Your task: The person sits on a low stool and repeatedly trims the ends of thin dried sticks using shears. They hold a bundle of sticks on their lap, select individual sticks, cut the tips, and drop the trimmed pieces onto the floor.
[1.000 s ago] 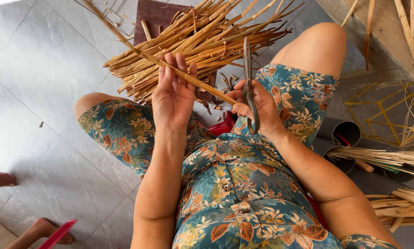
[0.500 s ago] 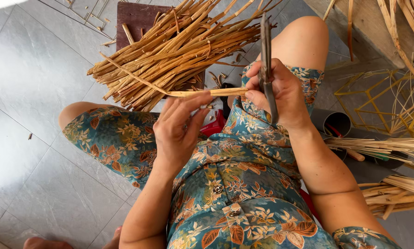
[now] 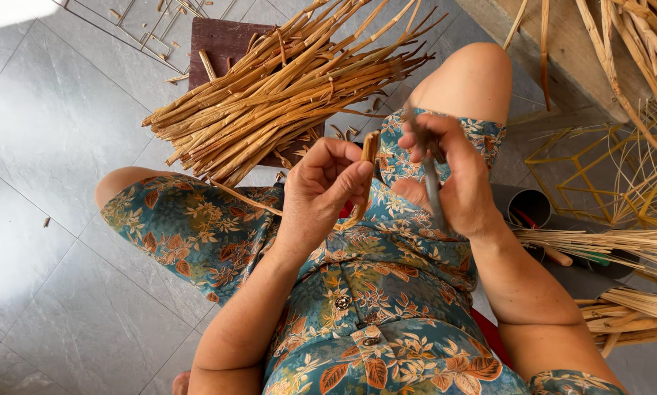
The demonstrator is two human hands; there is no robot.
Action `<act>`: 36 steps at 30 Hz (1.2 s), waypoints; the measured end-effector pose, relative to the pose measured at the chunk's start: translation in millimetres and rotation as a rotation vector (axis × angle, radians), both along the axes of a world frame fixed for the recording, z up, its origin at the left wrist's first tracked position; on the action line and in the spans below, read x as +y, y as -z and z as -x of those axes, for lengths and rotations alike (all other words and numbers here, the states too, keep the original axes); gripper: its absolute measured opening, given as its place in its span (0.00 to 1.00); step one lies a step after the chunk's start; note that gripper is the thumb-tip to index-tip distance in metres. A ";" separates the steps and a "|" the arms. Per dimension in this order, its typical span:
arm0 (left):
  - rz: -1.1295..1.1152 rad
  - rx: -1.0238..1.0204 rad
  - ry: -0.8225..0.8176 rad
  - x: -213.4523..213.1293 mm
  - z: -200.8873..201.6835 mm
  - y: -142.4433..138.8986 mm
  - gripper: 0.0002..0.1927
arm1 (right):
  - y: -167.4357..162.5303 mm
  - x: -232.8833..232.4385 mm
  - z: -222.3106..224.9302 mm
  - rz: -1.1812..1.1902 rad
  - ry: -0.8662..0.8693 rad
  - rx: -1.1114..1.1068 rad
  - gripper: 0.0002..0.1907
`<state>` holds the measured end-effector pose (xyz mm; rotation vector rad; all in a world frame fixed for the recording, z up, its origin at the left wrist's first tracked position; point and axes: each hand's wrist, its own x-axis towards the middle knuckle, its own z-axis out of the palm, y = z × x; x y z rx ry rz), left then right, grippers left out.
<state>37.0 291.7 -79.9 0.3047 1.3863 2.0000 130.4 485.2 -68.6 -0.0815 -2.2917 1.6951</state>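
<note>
A grey tile floor [image 3: 58,132] is seen under a lap. A stick [image 3: 367,164] is pinched in the left hand [image 3: 325,186] at the middle. A knife [image 3: 432,192] is gripped by the right hand [image 3: 452,179] at 3 o'clock. A stick pile [image 3: 284,95] is seen at 11 o'clock.

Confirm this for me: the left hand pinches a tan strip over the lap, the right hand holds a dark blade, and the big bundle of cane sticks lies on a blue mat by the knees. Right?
Not quite. In the head view the bundle of cane sticks lies on a dark reddish-brown mat, not a blue one. The rest holds: the left hand pinches the tan strip over the lap, and the right hand holds the dark blade.
</note>
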 end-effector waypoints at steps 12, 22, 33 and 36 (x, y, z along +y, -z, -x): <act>-0.152 0.026 -0.144 6.2 -6.1 7.5 0.07 | -4.7 -25.0 1.4 -0.324 0.013 -0.069 0.38; -0.128 0.017 -0.154 1.1 -6.2 7.7 0.07 | 21.9 -30.7 0.2 -0.228 0.048 -0.085 0.35; -0.131 0.078 -0.144 -3.2 -10.3 10.1 0.08 | 37.5 -32.9 2.1 0.330 -0.020 -0.133 0.22; -0.023 0.274 -0.024 -11.7 -21.8 14.6 0.08 | 31.2 -27.9 3.1 0.466 0.072 -0.081 0.18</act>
